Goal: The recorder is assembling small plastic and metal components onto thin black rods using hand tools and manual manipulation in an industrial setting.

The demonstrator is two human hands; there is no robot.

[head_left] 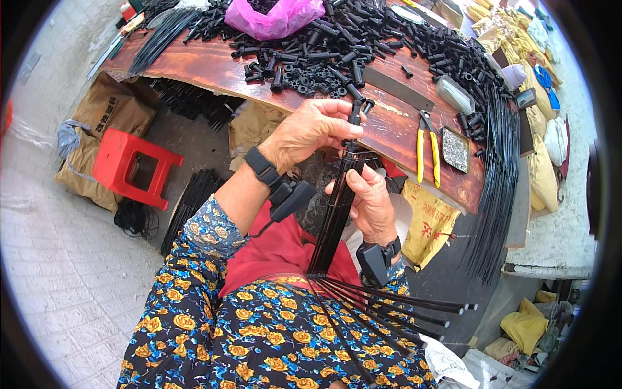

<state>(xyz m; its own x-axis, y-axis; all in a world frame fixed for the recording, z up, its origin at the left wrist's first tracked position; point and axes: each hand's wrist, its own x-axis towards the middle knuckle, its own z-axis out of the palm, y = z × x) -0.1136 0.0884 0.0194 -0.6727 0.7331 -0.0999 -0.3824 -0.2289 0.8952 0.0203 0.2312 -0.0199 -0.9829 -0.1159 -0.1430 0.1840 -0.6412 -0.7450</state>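
A black umbrella frame (330,227) stands tilted in front of me, its thin ribs bundled together. At its upper end is a black plastic sleeve (354,118), which my left hand (301,133) pinches between thumb and fingers. Just below, my right hand (376,206) is closed round the ribs, thumb pressed on them. Near my lap several ribs (389,301) fan out to the right, with pale tips at their ends. Part of the sleeve is hidden by the left fingers.
On the reddish wooden table (214,65) lie a heap of black plastic parts (317,55), a pink bag (275,16), yellow-handled pliers (427,149) and a small metal tray (444,148). Long black rods (495,188) overhang its right side. A red stool (133,165) stands left.
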